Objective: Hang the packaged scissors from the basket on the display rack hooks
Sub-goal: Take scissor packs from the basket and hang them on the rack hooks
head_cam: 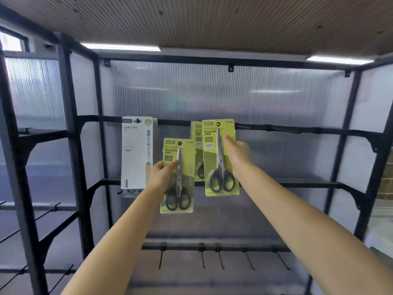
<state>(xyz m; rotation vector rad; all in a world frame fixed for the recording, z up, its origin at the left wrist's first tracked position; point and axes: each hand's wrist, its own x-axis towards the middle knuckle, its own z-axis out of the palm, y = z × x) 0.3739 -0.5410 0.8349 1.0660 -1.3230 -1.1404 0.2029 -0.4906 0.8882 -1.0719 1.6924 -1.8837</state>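
While both arms reach up from the lower edge of the frame, black display rack (70, 128) fills the whole view, backed by ribbed translucent panels (255, 99). Upper crossbar (308, 130) runs across mid-frame; middle crossbar (297, 184) below it; lowest bar at bottom centre carries a row of bare hooks (221, 260). Wooden slatted ceiling (212, 20) at top, with two strip lights (121, 47).

White package (136, 154) with vertical Japanese print hangs from upper crossbar, centre-left of frame.

Front scissors pack (220, 158), yellow-green card with black-handled scissors, sits at upper crossbar just right of centre, hang hole at hook level; whether fully seated on hook cannot be told. Second hung pack (196, 145) directly behind it, mostly hidden, left edge showing.

Held scissors pack (178, 175) lower, at frame centre, upright, apart from crossbar, overlapping the hung pack's lower left.

Right hand (238, 153) at right edge of front scissors pack, fingers blurred, seemingly pinching the card edge. Left hand (162, 174) grips left edge of held scissors pack, thumb across front of card, fingers clamped behind.

Basket not in view.
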